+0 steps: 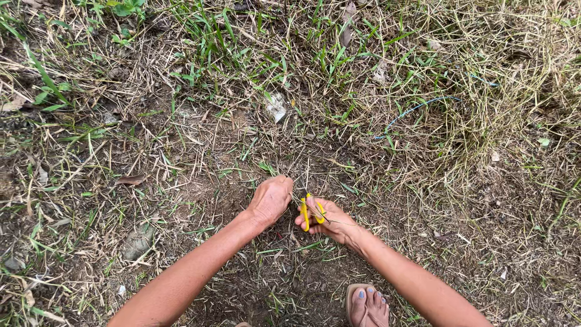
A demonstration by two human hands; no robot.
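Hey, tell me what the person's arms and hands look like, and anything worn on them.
Both forearms are bare, with no sleeves in view. The left hand and right hand wear no gloves, and no watch, bracelet or ring shows. Below, a foot in a sandal has blue-painted toenails.

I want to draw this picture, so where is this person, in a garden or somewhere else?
Outdoors, probably a rough garden patch or field edge. The ground is bare soil under dry straw, with green grass tufts at the top. The right hand holds yellow-handled scissors low among the stalks.
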